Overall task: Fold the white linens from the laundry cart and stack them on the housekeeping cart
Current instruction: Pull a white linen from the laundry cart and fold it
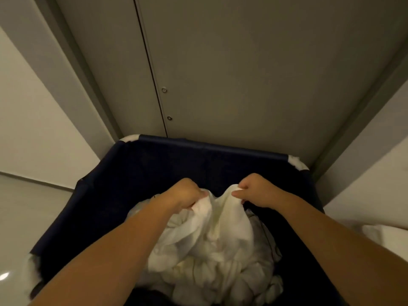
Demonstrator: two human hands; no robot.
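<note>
A dark navy fabric laundry cart [198,146] stands in front of me, with a heap of crumpled white linens [205,268] inside it. One white linen [223,219] is pulled up from the heap. My left hand [185,193] grips its upper edge on the left, and my right hand [256,191] pinches the same edge on the right. The cloth sags between the two hands and hangs down into the pile. Both forearms reach over the cart's near side.
Grey closed double doors [220,74] rise directly behind the cart. White walls flank them on both sides. A pale glossy floor [26,206] shows at the left. A bit of white cloth [384,237] lies at the right edge.
</note>
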